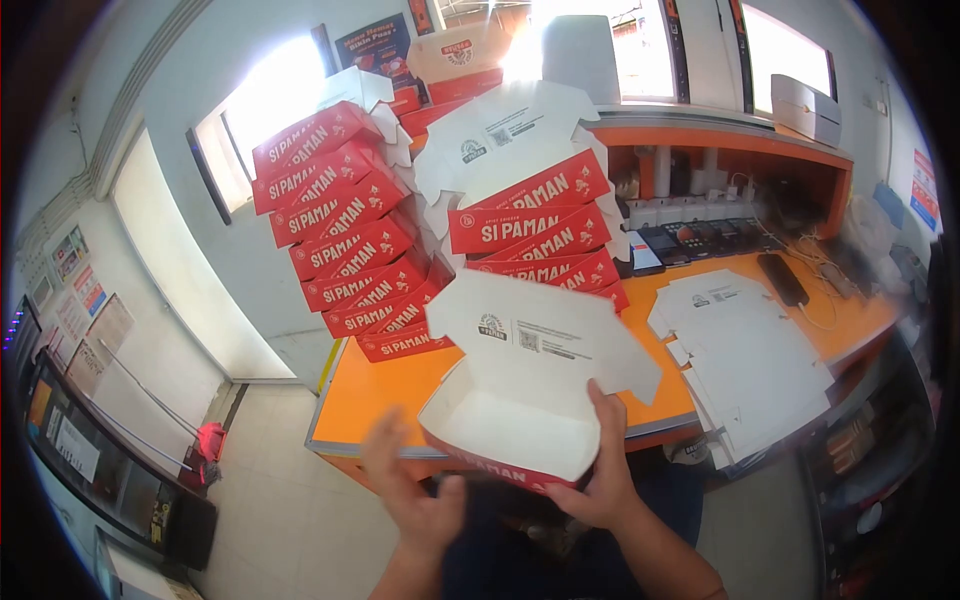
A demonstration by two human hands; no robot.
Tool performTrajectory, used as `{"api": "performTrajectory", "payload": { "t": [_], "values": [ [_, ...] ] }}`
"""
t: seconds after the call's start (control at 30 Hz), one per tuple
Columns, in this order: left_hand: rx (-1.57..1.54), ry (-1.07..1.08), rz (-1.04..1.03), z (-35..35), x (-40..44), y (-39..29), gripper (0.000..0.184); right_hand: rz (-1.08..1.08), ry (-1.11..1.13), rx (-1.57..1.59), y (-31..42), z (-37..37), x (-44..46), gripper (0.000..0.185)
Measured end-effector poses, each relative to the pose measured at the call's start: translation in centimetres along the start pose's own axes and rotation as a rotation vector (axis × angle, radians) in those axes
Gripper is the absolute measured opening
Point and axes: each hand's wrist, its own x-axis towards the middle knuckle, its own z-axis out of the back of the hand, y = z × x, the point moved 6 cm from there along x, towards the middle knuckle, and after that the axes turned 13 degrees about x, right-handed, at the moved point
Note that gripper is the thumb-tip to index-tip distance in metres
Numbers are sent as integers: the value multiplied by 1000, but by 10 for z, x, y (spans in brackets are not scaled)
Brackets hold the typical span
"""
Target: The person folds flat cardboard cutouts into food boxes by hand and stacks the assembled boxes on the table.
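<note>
A folded food box [512,420], white inside and red outside, sits at the near edge of the orange table with its printed lid standing up. My right hand [605,475] grips its right side, thumb at the front and fingers behind the wall. Just left of the box, my left hand [415,490] is spread, slightly smeared by motion and apart from the cardboard. Behind rises a stack of red boxes [530,225] with one white lid up, and a taller leaning stack [340,235] of the same boxes stands to its left.
Flat unfolded box sheets [740,350] lie in a pile on the right of the orange table [375,385], overhanging its front edge. Beyond them are a black phone-like device [783,280] with a cable, and several phones [690,238] along an orange shelf.
</note>
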Motion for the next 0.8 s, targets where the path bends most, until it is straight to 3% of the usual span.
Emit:
{"api": "performTrajectory", "payload": {
  "t": [0.07,0.17,0.2,0.27,0.33,0.43,0.53,0.67,0.8],
  "values": [
    [-173,-57,181,5,2,29,102,-19,-51,381,-2,2,1,123],
    [-622,182,456,-9,-6,40,112,41,233,20,-3,0,-5,123],
    [-789,298,553,-16,-15,40,115,12,278,100,10,-6,4,118],
    [-857,422,552,-10,-36,55,118,-25,289,157,11,-7,5,116],
    [-826,450,522,-7,-45,56,102,-33,259,144,13,-8,7,115],
    [-781,427,557,-3,-61,68,93,-55,240,138,9,-6,6,113],
    [-750,396,630,-3,-61,70,103,-65,244,129,8,-8,5,111],
    [-749,284,538,-4,-32,40,111,-52,222,78,15,-8,10,110],
    [-607,138,527,10,-33,77,114,-1,225,-193,18,7,11,96]
  ]
}}
